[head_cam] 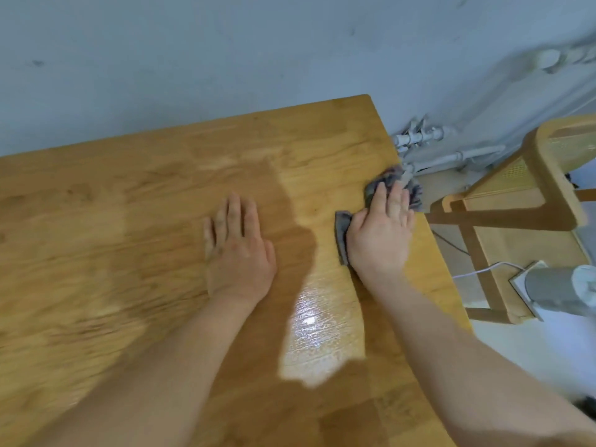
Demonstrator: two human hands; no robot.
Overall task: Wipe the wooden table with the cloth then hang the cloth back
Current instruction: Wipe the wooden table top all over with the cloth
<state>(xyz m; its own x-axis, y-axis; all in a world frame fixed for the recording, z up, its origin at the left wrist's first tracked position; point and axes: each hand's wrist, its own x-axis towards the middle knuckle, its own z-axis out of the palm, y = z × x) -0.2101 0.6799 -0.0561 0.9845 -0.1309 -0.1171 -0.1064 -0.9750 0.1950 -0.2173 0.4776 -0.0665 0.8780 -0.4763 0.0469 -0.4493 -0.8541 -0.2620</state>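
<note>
The right hand (380, 233) lies palm-down on the cloth (392, 180), fingers stretched nearly flat and pressing rather than closed around it, so there's no real grip here, just weight on the fabric. The cloth is grey and crumpled, with darker mottled folds; it bunches out ahead of the fingertips and a narrow strip shows on the thumb side. It sits right at the right-hand edge of the wooden tabletop (129, 221), its far bunch hanging just over that edge. The left hand (238, 250) rests flat and empty on the bare wood, fingers together, well apart from the cloth. Between the two forearms there's a wet, glossy patch (319, 330) catching the light, streaked along the grain. Beyond the edge stand a wooden chair (522, 195) with a woven cane panel, grey pipes (451, 156) along the wall, and a white cable (483, 269) on the floor.
</note>
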